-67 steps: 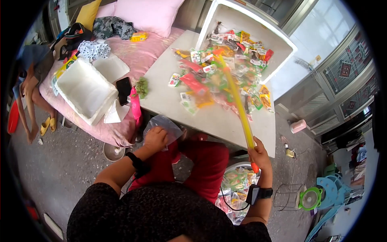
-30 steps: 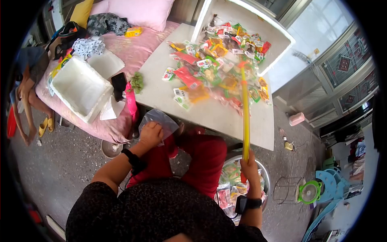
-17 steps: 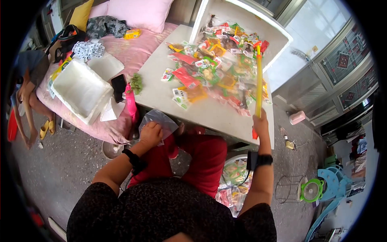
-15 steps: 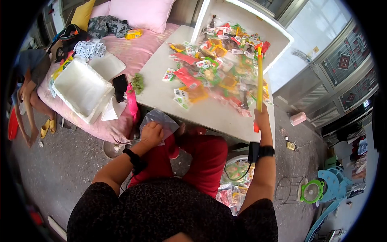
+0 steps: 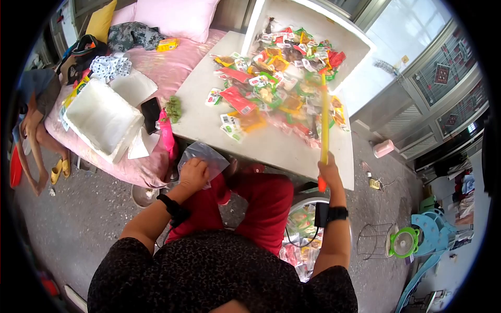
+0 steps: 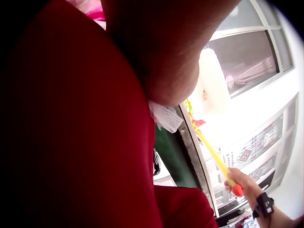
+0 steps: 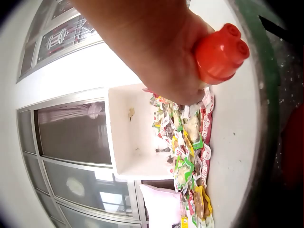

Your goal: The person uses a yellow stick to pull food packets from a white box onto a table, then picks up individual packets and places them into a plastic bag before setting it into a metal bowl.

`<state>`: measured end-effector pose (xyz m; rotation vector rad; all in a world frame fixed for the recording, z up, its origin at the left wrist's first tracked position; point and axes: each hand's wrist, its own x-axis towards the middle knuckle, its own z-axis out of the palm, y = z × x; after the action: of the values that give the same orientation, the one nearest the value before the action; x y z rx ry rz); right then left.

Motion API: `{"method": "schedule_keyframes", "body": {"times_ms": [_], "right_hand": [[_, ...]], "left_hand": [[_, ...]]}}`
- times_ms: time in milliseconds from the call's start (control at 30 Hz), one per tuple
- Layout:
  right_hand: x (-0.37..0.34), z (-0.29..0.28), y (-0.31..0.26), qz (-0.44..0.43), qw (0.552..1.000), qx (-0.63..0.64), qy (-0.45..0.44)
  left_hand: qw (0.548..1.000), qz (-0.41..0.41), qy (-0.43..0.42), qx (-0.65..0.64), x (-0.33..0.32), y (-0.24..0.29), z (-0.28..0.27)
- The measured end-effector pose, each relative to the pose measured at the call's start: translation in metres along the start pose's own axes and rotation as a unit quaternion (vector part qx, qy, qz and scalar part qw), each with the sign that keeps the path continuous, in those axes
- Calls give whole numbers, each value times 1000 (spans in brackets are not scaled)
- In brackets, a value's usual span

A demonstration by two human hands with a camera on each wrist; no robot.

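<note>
My right hand grips a long yellow stick near its red lower end. The red end cap shows two round bumps in the right wrist view. Its far orange tip overlaps the right side of a heap of small snack packets, which spreads from a white foam box onto the table. Over the left thigh, my left hand holds a clear plastic bag. In the left wrist view, a piece of the bag sticks out beside the hand; its fingertips are hidden.
Below the right forearm stands a metal basin with more packets. On the bed at left are an open foam box and a black phone. Another person is at the far left.
Since 2.2 s ago, the stick's tip has swept right across the packets; over the last half second it has shifted back down and left with the right hand. The left hand stays on the bag.
</note>
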<state>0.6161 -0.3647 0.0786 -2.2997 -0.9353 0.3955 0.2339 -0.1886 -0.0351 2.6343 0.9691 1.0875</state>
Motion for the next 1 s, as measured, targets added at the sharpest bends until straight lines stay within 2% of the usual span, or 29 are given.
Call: {"method": "schedule_keyframes", "body": {"times_ms": [100,167,267,367,400,433,467,500,533,567,600,667,767,800,900,967,1000], "right_hand": [[-51,-1,-1,27,1000,5,-15],[-70,5,23,50,995,79,-30],[-94,-1,11,86,984,149,-41],[-60,10,36,-103,990,4,93],[-50,0,14,-84,993,-5,84],[-28,-2,10,-128,986,-16,107],[-9,-9,-6,0,998,29,56],[13,-10,-12,-53,993,-20,100],[36,-13,-21,-67,990,-45,119],[58,-16,-28,-89,987,-45,123],[83,-17,-31,-69,990,-46,114],[133,-18,-34,-85,989,-53,107],[161,6,-25,-123,987,-43,95],[164,15,-26,-137,986,-36,90],[119,28,-41,-58,997,-26,46],[106,41,-9,-113,992,-8,58],[80,32,-21,-72,997,-17,31]], "left_hand": [[1000,8,1,-3,0,-2,3],[1000,3,3,-2,0,-1,2],[1000,7,11,1,3,4,-2],[1000,5,7,-6,3,4,-1],[1000,3,3,-10,2,4,-1],[1000,-3,-4,-5,2,4,-1],[1000,-8,-9,0,2,4,-1],[1000,-14,-14,6,2,4,-1],[1000,-13,-14,9,3,3,0],[1000,-13,-14,11,2,3,0],[1000,-13,-14,14,1,3,0],[1000,-12,-9,16,2,4,-1],[1000,-12,-13,12,2,4,-1],[1000,-12,-17,10,2,3,-1],[1000,-20,-19,10,3,5,-3],[1000,-8,-3,2,4,4,0],[1000,-2,4,0,4,3,0]]}}
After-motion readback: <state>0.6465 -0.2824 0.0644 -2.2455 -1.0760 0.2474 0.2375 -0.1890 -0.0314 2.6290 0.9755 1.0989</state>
